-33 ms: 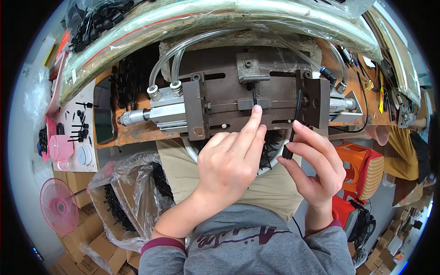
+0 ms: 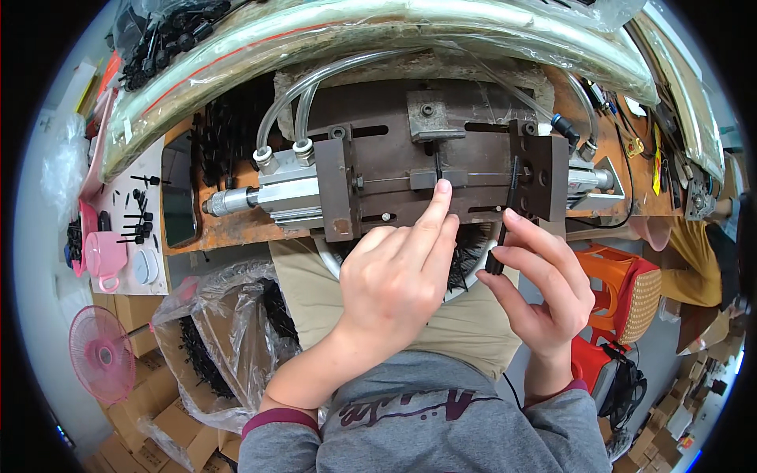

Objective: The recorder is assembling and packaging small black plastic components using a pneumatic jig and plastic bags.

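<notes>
My left hand (image 2: pixel 398 272) reaches over the front of a brown metal fixture (image 2: pixel 386 162). Its index finger is stretched out, with the tip at the near edge of a small grey block (image 2: pixel 426 180) at the fixture's middle; the other fingers are partly bent, and nothing shows in them. A short thin black piece (image 2: pixel 438 162) stands at that block, its lower end hidden by the fingertip. To the right, my right hand (image 2: pixel 548 288) is closed on a slim black rod with a thicker lower end (image 2: pixel 506 229), held upright between thumb and fingers before the right plate.
Pneumatic cylinders (image 2: pixel 290 199) with clear hoses flank the fixture. A phone-like black slab (image 2: pixel 180 189) and small black parts (image 2: pixel 138 225) lie at left. Below are a plastic-lined box (image 2: pixel 236 315), a pink fan (image 2: pixel 102 355) and an orange stool (image 2: pixel 603 276).
</notes>
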The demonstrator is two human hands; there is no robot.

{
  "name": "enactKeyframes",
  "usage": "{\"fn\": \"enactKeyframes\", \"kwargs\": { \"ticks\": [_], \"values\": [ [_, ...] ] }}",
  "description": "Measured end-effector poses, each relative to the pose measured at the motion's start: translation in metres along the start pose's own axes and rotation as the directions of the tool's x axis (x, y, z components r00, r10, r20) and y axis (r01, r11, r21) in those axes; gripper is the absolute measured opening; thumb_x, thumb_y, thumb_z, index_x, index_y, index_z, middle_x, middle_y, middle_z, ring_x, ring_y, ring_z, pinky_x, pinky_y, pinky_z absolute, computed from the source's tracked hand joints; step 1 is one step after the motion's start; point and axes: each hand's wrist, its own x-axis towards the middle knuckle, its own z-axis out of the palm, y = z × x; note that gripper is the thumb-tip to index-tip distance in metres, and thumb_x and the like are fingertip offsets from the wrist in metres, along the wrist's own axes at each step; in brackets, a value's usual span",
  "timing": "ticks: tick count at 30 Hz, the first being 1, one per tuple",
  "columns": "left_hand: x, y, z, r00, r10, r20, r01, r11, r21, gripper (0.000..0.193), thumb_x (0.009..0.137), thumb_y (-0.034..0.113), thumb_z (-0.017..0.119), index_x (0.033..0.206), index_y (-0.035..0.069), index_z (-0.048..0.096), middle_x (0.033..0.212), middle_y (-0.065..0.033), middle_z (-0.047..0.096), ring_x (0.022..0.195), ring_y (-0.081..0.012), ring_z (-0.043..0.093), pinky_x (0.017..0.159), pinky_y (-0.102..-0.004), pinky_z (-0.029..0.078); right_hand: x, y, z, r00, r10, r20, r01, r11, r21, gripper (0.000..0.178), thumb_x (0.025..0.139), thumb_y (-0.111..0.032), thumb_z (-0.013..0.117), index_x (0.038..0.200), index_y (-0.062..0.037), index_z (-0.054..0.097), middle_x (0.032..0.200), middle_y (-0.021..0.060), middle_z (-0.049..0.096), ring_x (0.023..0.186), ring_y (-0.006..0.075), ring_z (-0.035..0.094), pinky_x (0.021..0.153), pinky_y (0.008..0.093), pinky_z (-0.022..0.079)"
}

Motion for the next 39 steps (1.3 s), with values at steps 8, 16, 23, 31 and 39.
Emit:
{"fn": "enactKeyframes", "kwargs": {
  "ticks": [8, 16, 23, 31, 39],
  "values": [
    [0.001, 0.001, -0.002, 0.999, -0.035, 0.018, 0.036, 0.999, -0.02, 0.026, 0.068, 0.011, 0.078, 0.092, 0.004, 0.071, 0.117, -0.0092, 0.068, 0.062, -0.0162, 0.063, 0.06, -0.0266, 0.048, -0.004, 0.0, 0.002, 0.999, 0.004, -0.035, -0.004, 1.0, 0.025, 0.032, 0.062, -0.001, 0.082, 0.092, 0.0013, 0.07, 0.112, 0.0192, 0.067, 0.084, 0.0243, 0.069, 0.071, 0.0305, 0.057],
    [0.003, 0.002, -0.007, 0.996, -0.075, 0.051, 0.08, 0.99, -0.117, 0.025, 0.073, 0.01, 0.076, 0.096, 0.002, 0.071, 0.115, -0.011, 0.068, 0.066, -0.0176, 0.066, 0.062, -0.0259, 0.051, -0.011, -0.006, 0.004, 0.999, 0.047, -0.021, -0.043, 0.986, 0.164, 0.033, 0.062, -0.005, 0.084, 0.092, -0.0007, 0.072, 0.111, 0.0171, 0.068, 0.095, 0.0268, 0.069, 0.079, 0.0318, 0.058],
    [-0.022, 0.008, -0.037, 0.831, -0.369, 0.416, 0.502, 0.177, -0.846, 0.023, 0.089, 0.002, 0.066, 0.11, -0.007, 0.066, 0.095, -0.0133, 0.071, 0.08, -0.0135, 0.069, 0.07, -0.0262, 0.056, -0.007, -0.016, 0.02, 0.99, -0.139, -0.004, 0.139, 0.979, 0.147, 0.038, 0.056, -0.012, 0.087, 0.091, -0.0069, 0.074, 0.11, 0.0105, 0.07, 0.092, 0.0241, 0.062, 0.075, 0.0315, 0.052],
    [-0.044, 0.0, -0.062, 0.93, -0.321, 0.179, 0.353, 0.645, -0.678, 0.016, 0.082, 0.001, 0.072, 0.097, -0.004, 0.07, 0.078, -0.0119, 0.069, 0.065, -0.0184, 0.067, 0.056, -0.0277, 0.05, 0.025, -0.038, 0.037, 0.876, 0.315, 0.365, -0.478, 0.465, 0.745, 0.017, 0.085, 0.0, 0.067, 0.101, 0.0049, 0.067, 0.094, 0.0116, 0.063, 0.067, 0.0078, 0.057, 0.056, 0.018, 0.046],
    [-0.066, -0.012, -0.072, 0.843, -0.478, 0.246, 0.475, 0.445, -0.76, 0.025, 0.089, 0.0, 0.064, 0.113, -0.002, 0.059, 0.093, -0.0077, 0.067, 0.072, -0.0116, 0.064, 0.06, -0.0244, 0.051, 0.04, -0.045, 0.048, 0.922, 0.386, -0.016, -0.252, 0.631, 0.734, 0.009, 0.091, -0.001, 0.059, 0.091, 0.0063, 0.064, 0.088, 0.0115, 0.063, 0.059, 0.0087, 0.055, 0.051, 0.0178, 0.041]
  ]
}}
